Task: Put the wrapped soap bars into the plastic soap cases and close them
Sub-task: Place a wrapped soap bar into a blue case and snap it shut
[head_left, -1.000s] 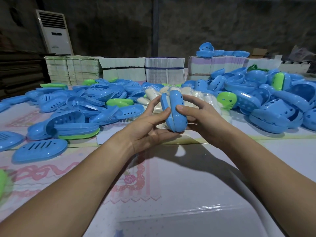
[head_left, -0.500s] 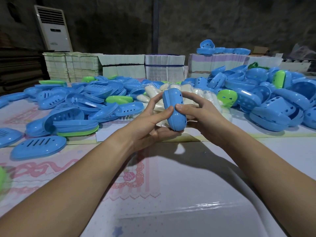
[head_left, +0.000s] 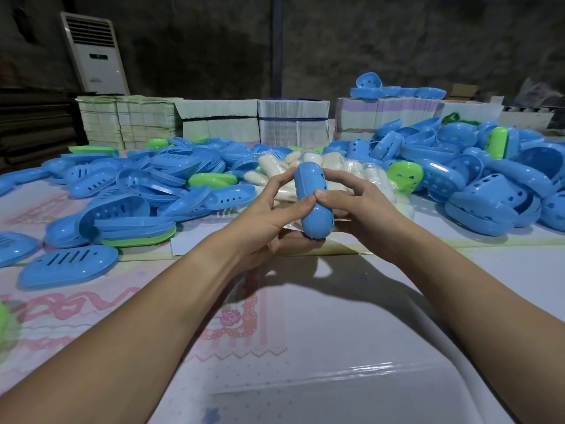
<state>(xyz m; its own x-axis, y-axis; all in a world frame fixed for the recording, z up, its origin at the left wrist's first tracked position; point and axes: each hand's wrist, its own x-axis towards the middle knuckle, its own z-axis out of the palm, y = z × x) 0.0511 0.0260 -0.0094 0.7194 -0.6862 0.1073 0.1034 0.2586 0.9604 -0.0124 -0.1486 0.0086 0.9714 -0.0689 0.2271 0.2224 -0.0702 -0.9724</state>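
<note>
One blue soap case (head_left: 312, 201), closed, on edge: left hand (head_left: 269, 218) and right hand (head_left: 363, 209) pinching it, near wrapped soap bars (head_left: 275, 169).

This is a small packing workshop or storeroom, dim and rough-walled, not a home. A long worktop (head_left: 504, 270) under a plastic-covered patterned cloth carries bulk stock: heaps of blue soap case halves (head_left: 171, 182) with a few green ones (head_left: 405, 179), a pile of wrapped soap bars (head_left: 308, 166), and bundled stacks of flat printed cartons (head_left: 293, 123) along its far edge. A floor-standing air conditioner (head_left: 94, 53) stands against the bare dark wall (head_left: 367, 41) behind.
</note>
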